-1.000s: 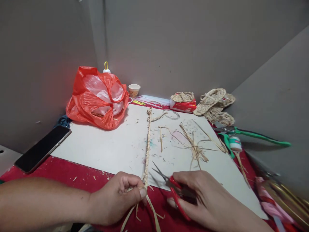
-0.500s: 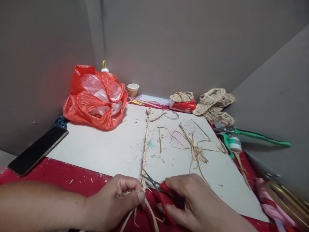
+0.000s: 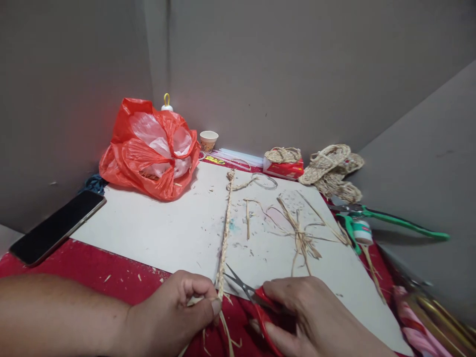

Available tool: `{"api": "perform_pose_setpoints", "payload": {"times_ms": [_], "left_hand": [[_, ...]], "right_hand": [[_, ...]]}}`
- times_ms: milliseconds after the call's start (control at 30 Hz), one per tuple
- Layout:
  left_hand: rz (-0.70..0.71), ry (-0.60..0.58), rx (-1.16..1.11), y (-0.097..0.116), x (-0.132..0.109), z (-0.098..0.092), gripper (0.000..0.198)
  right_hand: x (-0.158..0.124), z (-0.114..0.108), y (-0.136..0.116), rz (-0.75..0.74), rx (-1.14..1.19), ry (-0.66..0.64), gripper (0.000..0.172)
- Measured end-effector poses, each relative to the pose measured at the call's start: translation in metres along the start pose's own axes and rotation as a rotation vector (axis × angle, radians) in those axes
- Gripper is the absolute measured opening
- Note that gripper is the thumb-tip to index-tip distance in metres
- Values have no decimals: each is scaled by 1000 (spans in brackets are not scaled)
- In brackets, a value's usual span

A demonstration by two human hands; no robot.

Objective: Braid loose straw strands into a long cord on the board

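Observation:
A thin straw braid [image 3: 226,228] runs up the white board from the near edge to a knotted end at the back. My left hand [image 3: 186,310] pinches its near end between thumb and fingers, with loose straw strands hanging below. In my right hand [image 3: 307,315] are red-handled scissors [image 3: 248,292], their blades parted and pointing at the braid just above my left thumb. The blade tips lie close to the braid; whether they touch it I cannot tell. A tied bundle of dry straw strands [image 3: 300,234] lies on the board to the right.
On the white board [image 3: 156,228] are straw bits and a wire coil [image 3: 266,181]. Around it stand a red plastic bag [image 3: 148,153], phone [image 3: 57,225], paper cup [image 3: 208,141], woven straw slippers [image 3: 330,171], a red packet [image 3: 283,168], green-handled pliers [image 3: 405,223] and a small bottle [image 3: 362,232].
The scissors have drawn back slightly to the right of the braid, blades still parted. My left hand keeps its pinch. The whole view has shifted a little.

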State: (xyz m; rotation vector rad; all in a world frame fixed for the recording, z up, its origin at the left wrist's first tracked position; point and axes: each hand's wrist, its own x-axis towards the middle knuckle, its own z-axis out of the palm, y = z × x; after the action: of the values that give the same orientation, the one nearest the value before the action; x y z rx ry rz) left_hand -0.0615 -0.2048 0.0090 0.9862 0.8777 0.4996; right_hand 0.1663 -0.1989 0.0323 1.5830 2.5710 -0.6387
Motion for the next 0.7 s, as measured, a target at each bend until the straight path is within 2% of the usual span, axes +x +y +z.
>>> {"api": "perform_pose_setpoints", "payload": {"times_ms": [233,367,567,700], "left_hand": [[22,-10,71,-1,0,-1,32],[27,-4,110,0,0,1,33],[48,-3,162,-2,2,1,30],[85,7,257,-2,2,-1,29]], "right_hand": [[0,0,-7,-4,46,-33,8],[0,3,-9,0,32,-25,9],[0,12,-1,-68,-23,-33,21],[-1,9,6,-109,-51,6,30]]}}
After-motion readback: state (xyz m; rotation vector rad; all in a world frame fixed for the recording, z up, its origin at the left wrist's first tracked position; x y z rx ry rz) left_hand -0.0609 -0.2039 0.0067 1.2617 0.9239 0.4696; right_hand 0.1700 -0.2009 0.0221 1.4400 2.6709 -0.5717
